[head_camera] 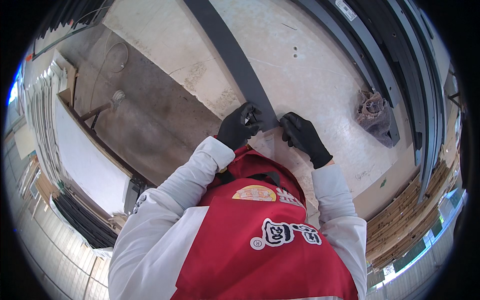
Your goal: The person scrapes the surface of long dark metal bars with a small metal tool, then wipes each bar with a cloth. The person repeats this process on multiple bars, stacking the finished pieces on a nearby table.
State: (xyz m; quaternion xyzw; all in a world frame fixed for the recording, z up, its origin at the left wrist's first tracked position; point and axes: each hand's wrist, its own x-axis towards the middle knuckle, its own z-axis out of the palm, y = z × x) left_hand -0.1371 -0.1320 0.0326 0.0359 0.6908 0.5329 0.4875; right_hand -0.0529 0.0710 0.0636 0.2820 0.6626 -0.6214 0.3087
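A long dark grey flat strip (234, 56) lies across the pale work table, its near end just in front of my body. My left hand (238, 125), in a black glove, rests at the left side of that end with thumb and fingers curled towards each other. Something small and pale shows between them, too little visible to name. My right hand (302, 138), gloved in black too, has its bent fingers at the strip's near right corner. Whether its fingertips pinch the edge or only touch it is hidden.
On the right of the work table (318, 82) lie a crumpled brownish cloth (373, 116) and several dark grey metal profiles (375, 48). Stacked cardboard (408, 221) stands beyond at lower right. Left of the table are concrete floor (150, 108) and a white-topped bench (88, 157).
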